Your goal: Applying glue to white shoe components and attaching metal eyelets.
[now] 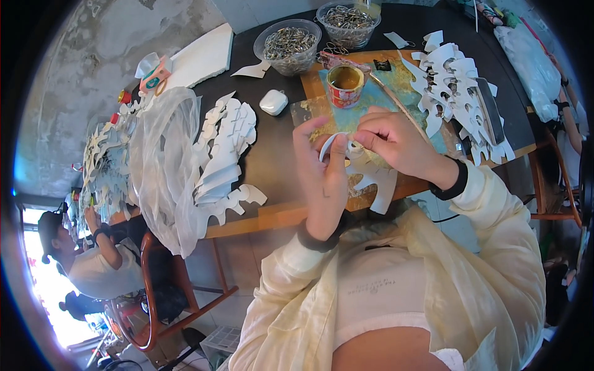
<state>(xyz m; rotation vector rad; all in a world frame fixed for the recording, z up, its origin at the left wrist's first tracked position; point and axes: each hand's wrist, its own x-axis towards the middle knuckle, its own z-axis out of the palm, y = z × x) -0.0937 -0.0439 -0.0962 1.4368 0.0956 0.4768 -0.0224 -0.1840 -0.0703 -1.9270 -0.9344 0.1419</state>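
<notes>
My left hand (327, 179) pinches a small curved white piece (327, 147) between thumb and fingers, its other fingers raised. Meeting it at the same piece, my right hand (399, 141) is closed, with thumb and index finger pressed together at its edge. Whatever small part sits between the fingertips is too small to make out. Below the hands is a white cut-out sheet piece (382, 185) with curved prongs; I cannot tell whether it joins the held piece. Just beyond my hands stands a red tin (344, 86) of yellowish-brown paste, a long brush (396, 99) lying to its right.
White cut-outs lie in rows at left (228, 139) and right (455, 86). Two clear tubs (288, 49) of metal rings or clips stand at the back. A white case (273, 102), sheer fabric (164, 167) and a tissue pack (154, 73) are leftward. Another person (93, 253) sits far left.
</notes>
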